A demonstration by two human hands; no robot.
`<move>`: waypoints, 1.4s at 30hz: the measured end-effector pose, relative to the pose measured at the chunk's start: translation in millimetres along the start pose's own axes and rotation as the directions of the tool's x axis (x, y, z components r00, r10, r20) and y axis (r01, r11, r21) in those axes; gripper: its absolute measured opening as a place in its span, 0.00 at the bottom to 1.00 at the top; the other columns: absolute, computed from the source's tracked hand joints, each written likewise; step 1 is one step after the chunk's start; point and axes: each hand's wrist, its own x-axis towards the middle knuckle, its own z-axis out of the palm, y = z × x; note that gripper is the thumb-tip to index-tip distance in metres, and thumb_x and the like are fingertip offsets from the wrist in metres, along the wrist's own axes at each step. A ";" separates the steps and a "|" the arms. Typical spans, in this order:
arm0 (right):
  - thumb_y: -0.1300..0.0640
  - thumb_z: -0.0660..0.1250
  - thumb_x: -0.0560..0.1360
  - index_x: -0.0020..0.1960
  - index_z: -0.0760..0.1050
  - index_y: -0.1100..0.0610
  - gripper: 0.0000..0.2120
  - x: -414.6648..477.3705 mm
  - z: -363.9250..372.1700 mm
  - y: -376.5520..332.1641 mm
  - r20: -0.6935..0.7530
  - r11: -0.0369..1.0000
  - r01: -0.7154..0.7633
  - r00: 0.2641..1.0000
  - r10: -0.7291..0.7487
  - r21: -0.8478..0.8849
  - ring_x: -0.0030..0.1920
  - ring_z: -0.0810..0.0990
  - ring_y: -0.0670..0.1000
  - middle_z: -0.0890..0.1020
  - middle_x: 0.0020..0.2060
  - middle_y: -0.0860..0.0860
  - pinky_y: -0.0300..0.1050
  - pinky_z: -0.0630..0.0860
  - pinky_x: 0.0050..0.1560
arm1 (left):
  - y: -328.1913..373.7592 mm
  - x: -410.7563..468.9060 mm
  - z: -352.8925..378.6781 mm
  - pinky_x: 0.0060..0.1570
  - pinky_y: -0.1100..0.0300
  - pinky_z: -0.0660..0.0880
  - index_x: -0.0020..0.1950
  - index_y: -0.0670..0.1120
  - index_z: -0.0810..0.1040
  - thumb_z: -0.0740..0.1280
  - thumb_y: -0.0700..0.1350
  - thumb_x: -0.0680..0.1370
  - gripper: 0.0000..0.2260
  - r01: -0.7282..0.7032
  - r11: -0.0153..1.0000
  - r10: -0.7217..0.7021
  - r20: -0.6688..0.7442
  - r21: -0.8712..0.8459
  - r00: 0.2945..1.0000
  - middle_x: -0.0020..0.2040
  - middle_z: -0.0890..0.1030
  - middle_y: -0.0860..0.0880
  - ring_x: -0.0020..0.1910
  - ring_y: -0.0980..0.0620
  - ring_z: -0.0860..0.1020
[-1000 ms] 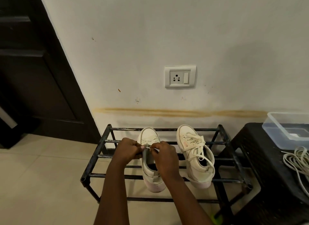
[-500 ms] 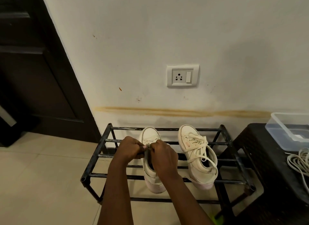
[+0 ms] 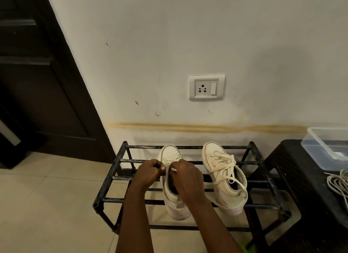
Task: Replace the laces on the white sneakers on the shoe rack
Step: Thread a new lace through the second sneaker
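Black metal shoe rack (image 3: 113,200) is standing on tiled floor (image 3: 47,196). Left sneaker (image 3: 170,154) and right sneaker (image 3: 222,170) are lying on its top bars, toes facing the wall, slightly apart.

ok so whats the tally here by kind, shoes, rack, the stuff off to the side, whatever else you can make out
white canvas sneakers: 2
black metal shoe rack: 1
clear plastic container: 1
coil of white cord: 1
dark woven side table: 1
white wall socket: 1
total: 7
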 end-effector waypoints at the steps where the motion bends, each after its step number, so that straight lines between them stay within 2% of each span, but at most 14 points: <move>1: 0.57 0.60 0.79 0.60 0.77 0.55 0.12 1.8 -2.9 4.1 0.029 0.999 0.016 0.999 -0.017 0.027 0.53 0.80 0.51 0.81 0.55 0.52 0.41 0.75 0.52 | 1.6 -0.9 -0.2 0.53 0.48 0.79 0.40 0.43 0.76 0.63 0.35 0.78 0.08 0.007 1.000 -0.008 -0.021 -0.019 1.000 0.43 0.80 0.43 0.44 0.48 0.81; 6: 0.61 0.66 0.75 0.59 0.79 0.52 0.14 11.4 -18.4 20.9 0.109 0.986 -0.078 0.992 0.062 0.149 0.51 0.80 0.50 0.83 0.53 0.51 0.41 0.75 0.51 | 4.4 -1.3 -3.7 0.47 0.47 0.80 0.40 0.44 0.73 0.59 0.34 0.78 0.10 0.032 0.998 -0.036 -0.082 -0.051 0.996 0.44 0.80 0.43 0.40 0.46 0.79; 9: 0.59 0.69 0.73 0.58 0.80 0.53 0.14 15.6 -23.6 31.7 0.084 0.970 -0.142 0.988 0.128 0.198 0.52 0.80 0.51 0.83 0.52 0.51 0.45 0.76 0.53 | 8.6 -4.3 -3.9 0.28 0.61 0.70 0.42 0.44 0.71 0.55 0.34 0.80 0.10 0.036 0.987 -0.050 -0.085 -0.155 0.995 0.42 0.81 0.45 0.32 0.49 0.74; 11: 0.59 0.69 0.73 0.58 0.80 0.54 0.14 16.4 -26.1 35.2 0.064 0.967 -0.146 0.989 0.135 0.207 0.54 0.79 0.51 0.83 0.53 0.51 0.44 0.74 0.54 | 11.8 -7.3 -4.6 0.28 0.61 0.65 0.43 0.45 0.69 0.53 0.36 0.81 0.10 0.046 0.954 -0.070 -0.069 -0.297 0.995 0.41 0.82 0.46 0.31 0.50 0.74; 15: 0.61 0.65 0.74 0.57 0.80 0.55 0.13 18.6 -24.2 35.3 -0.040 0.983 -0.111 0.992 0.118 0.147 0.56 0.78 0.54 0.82 0.53 0.53 0.49 0.71 0.58 | 13.1 -11.2 -7.1 0.30 0.60 0.67 0.46 0.47 0.68 0.51 0.41 0.83 0.09 0.040 0.848 -0.092 -0.072 -0.529 0.993 0.41 0.83 0.45 0.33 0.48 0.78; 21: 0.60 0.65 0.75 0.57 0.80 0.57 0.12 18.2 -16.2 37.2 -0.193 0.975 -0.183 0.959 0.205 0.127 0.55 0.76 0.56 0.80 0.55 0.55 0.49 0.72 0.52 | 14.9 -5.3 -19.9 0.32 0.59 0.69 0.48 0.48 0.69 0.52 0.41 0.83 0.08 -0.094 0.746 -0.162 -0.317 -0.659 0.934 0.35 0.72 0.47 0.32 0.51 0.71; 24: 0.63 0.66 0.75 0.55 0.81 0.58 0.10 18.3 -15.8 40.9 -0.258 0.954 -0.229 0.926 0.274 0.191 0.51 0.78 0.57 0.80 0.53 0.57 0.48 0.74 0.47 | 11.5 -6.0 -32.7 0.33 0.62 0.70 0.53 0.46 0.69 0.53 0.39 0.82 0.06 -0.204 0.678 -0.275 -0.502 -0.706 0.820 0.38 0.72 0.48 0.33 0.54 0.71; 28: 0.64 0.64 0.76 0.52 0.82 0.60 0.09 18.9 -14.3 45.7 -0.211 0.916 -0.288 0.912 0.351 0.278 0.47 0.79 0.56 0.81 0.49 0.57 0.46 0.72 0.45 | 5.8 -5.3 -47.4 0.32 0.65 0.75 0.63 0.43 0.68 0.56 0.40 0.81 0.10 -0.400 0.640 -0.457 -0.744 -0.656 0.488 0.48 0.74 0.46 0.34 0.57 0.75; 30: 0.63 0.65 0.76 0.49 0.82 0.59 0.08 19.0 -11.6 47.1 -0.154 0.902 -0.304 0.919 0.362 0.306 0.45 0.79 0.54 0.82 0.47 0.55 0.45 0.74 0.44 | 7.1 -3.5 -52.1 0.34 0.66 0.76 0.63 0.43 0.67 0.57 0.40 0.81 0.10 -0.480 0.667 -0.441 -0.821 -0.570 0.363 0.51 0.73 0.46 0.35 0.58 0.75; 32: 0.62 0.66 0.75 0.47 0.82 0.58 0.06 18.1 -8.7 47.5 -0.104 0.886 -0.317 0.923 0.370 0.337 0.44 0.80 0.52 0.83 0.45 0.54 0.45 0.76 0.43 | 7.6 -1.4 -53.5 0.40 0.65 0.76 0.63 0.42 0.66 0.57 0.40 0.81 0.10 -0.447 0.755 -0.371 -0.874 -0.480 0.313 0.54 0.74 0.44 0.41 0.55 0.77; 34: 0.61 0.67 0.75 0.46 0.83 0.58 0.06 15.5 -7.1 45.8 -0.061 0.882 -0.318 0.931 0.360 0.349 0.43 0.80 0.51 0.84 0.44 0.53 0.42 0.74 0.43 | 2.5 4.0 -51.3 0.49 0.57 0.76 0.65 0.40 0.67 0.59 0.41 0.81 0.14 -0.297 0.866 -0.262 -0.870 -0.403 0.417 0.61 0.73 0.40 0.52 0.46 0.77; 37: 0.57 0.69 0.74 0.48 0.83 0.58 0.07 10.3 -6.1 41.0 -0.019 0.891 -0.293 0.948 0.319 0.348 0.41 0.80 0.49 0.84 0.43 0.52 0.40 0.72 0.42 | -2.6 7.3 -40.8 0.55 0.52 0.73 0.68 0.43 0.70 0.63 0.43 0.79 0.17 0.057 0.995 -0.097 -0.685 -0.080 0.722 0.66 0.68 0.39 0.59 0.42 0.73; 40: 0.52 0.69 0.74 0.48 0.83 0.58 0.10 7.7 -4.6 39.7 -0.021 0.894 -0.284 0.951 0.310 0.347 0.38 0.80 0.49 0.85 0.41 0.53 0.41 0.75 0.41 | -0.2 6.1 -29.1 0.58 0.54 0.73 0.61 0.46 0.78 0.67 0.43 0.77 0.13 -0.038 0.986 0.087 -0.306 0.161 0.948 0.64 0.75 0.44 0.58 0.48 0.75; 42: 0.49 0.70 0.73 0.48 0.82 0.58 0.13 6.1 -5.3 40.4 -0.021 0.897 -0.275 0.953 0.301 0.346 0.36 0.80 0.49 0.85 0.40 0.53 0.41 0.76 0.40 | 3.3 1.4 -19.1 0.56 0.57 0.73 0.59 0.46 0.80 0.68 0.44 0.76 0.12 -0.114 0.980 0.112 0.017 0.165 0.994 0.59 0.80 0.47 0.56 0.52 0.77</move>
